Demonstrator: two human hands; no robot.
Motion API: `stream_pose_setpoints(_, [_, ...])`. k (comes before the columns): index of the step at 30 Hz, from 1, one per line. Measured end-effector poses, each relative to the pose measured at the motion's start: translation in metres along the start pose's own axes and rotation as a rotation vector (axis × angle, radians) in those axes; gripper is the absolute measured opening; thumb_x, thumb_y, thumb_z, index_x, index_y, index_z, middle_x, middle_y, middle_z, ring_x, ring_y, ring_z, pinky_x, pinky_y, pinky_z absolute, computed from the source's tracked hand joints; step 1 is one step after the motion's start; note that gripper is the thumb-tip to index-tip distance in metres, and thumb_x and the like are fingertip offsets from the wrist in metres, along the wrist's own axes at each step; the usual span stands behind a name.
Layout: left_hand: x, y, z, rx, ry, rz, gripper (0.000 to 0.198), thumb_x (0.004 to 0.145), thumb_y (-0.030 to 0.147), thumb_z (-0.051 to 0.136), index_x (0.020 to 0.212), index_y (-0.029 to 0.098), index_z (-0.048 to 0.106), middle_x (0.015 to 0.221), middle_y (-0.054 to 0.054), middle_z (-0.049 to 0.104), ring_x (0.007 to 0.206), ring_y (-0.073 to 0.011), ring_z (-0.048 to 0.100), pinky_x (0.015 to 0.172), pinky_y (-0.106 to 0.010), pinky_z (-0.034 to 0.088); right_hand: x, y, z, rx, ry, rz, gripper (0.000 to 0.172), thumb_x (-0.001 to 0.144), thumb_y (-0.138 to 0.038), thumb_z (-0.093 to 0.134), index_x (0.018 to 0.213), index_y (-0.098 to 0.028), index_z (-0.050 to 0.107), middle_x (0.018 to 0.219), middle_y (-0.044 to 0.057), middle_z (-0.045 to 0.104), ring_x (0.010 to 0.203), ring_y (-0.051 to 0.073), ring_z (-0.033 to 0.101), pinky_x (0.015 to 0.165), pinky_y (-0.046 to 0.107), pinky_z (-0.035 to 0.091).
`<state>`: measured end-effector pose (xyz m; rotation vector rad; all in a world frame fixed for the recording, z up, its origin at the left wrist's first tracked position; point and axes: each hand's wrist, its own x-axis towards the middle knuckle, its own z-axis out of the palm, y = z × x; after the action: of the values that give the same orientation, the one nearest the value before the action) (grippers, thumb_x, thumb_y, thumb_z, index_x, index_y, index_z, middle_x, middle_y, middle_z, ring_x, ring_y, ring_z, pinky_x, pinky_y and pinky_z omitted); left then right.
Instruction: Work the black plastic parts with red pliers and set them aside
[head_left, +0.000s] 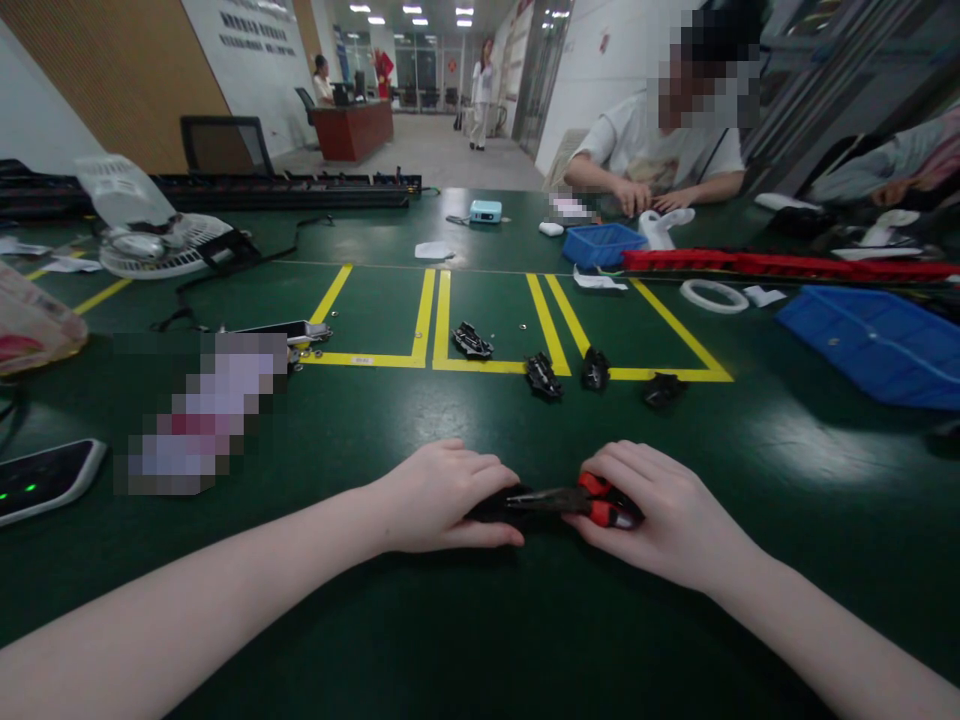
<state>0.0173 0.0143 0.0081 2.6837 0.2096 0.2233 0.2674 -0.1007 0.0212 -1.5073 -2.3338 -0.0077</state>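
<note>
My left hand (450,500) is closed around a small black part (491,506), most of which the fingers hide. Red-handled needle-nose pliers (555,498) are gripped in my right hand (660,505), their jaws pointing left and meeting the black part. Whether the jaws pinch it or only touch it, I cannot tell. Beyond my hands lie several similar black parts: one (472,341) inside a yellow taped box, another (542,376) on the tape, a third (596,369) and one (664,389) farther right.
Blue baskets (877,340) (602,245) and a long red strip (780,265) are on the right. A white fan (161,240), a phone-like device (49,480) and metal bits (307,354) lie left. Across the green table (360,430) sits a person (652,160).
</note>
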Motion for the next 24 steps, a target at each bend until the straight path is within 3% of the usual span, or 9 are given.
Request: stream_pose_setpoints(24, [-0.0005, 0.0011, 0.0047, 0.071, 0.023, 0.003, 0.043, 0.093, 0.054, 0.059, 0.118, 0.019, 0.058, 0.105, -0.004, 0.069, 0.083, -0.0167, 0.065, 0.074, -0.029, 0.046, 0.0000, 0.0012, 0.0036, 0.034, -0.011, 0.019, 0.019, 0.082, -0.034, 0.068, 0.090, -0.020, 0.059, 0.080, 0.003, 0.063, 0.069, 0.017, 0.059, 0.060, 0.030, 0.046])
